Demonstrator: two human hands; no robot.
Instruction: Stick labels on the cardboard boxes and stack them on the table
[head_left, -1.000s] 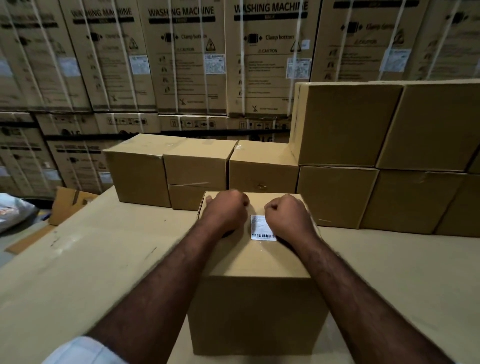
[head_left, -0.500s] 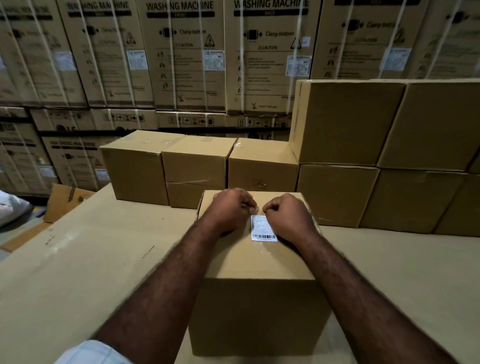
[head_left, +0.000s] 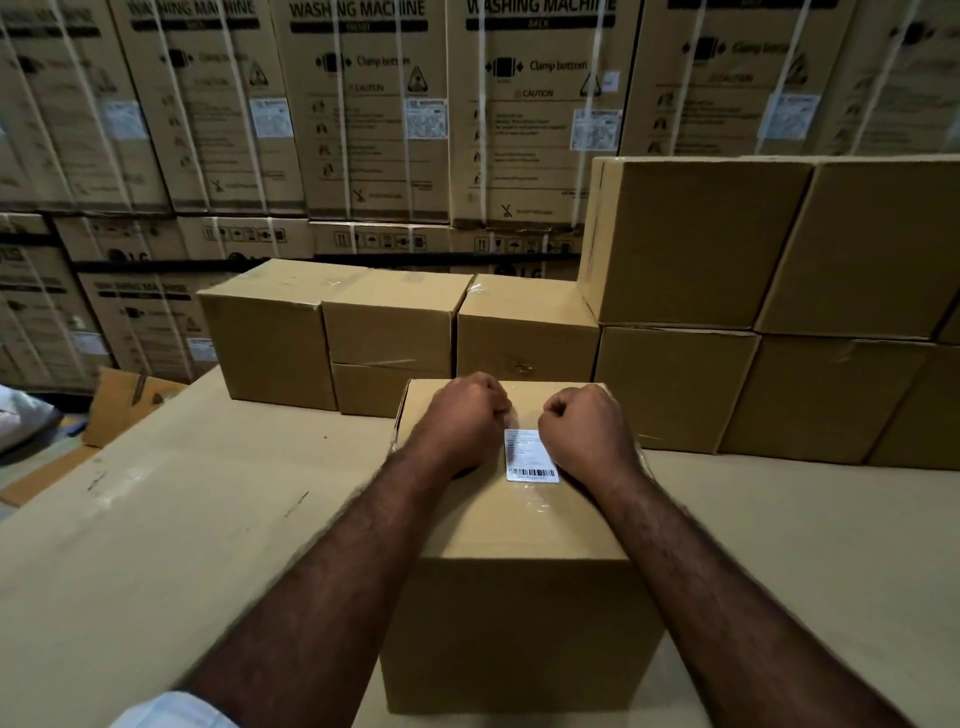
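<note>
Label (head_left: 530, 454) lies on centre box (head_left: 519, 597) between left hand (head_left: 457, 421) and right hand (head_left: 587, 431), both curled, seemingly empty fists; labelling seems done, next requires gripping and stacking it

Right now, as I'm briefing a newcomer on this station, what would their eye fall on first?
The eye lands first on the two fists, left hand and right hand, resting on top of the near cardboard box, flanking a white barcode label stuck there. Behind it plain stacked boxes climb higher on the right, and a wall of washing machine cartons fills the background.
</note>
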